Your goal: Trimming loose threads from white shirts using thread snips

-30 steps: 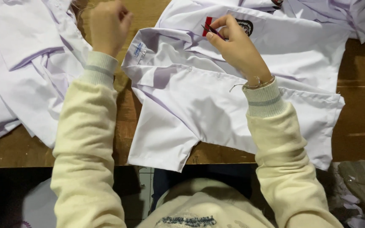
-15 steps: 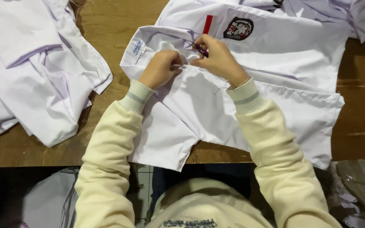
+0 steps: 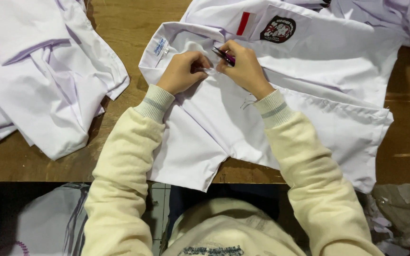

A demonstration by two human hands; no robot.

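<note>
Fingers (image 3: 204,66) of both hands are pinched together on white shirt (image 3: 281,109) fabric at the bench's (image 3: 124,28) far edge; a red flag patch (image 3: 244,23) and dark crest badge (image 3: 277,29) are sewn just beyond.

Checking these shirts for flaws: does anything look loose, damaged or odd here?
A loose thread curls off the white shirt beside the right hand's cuff. Otherwise nothing stands out.
</note>
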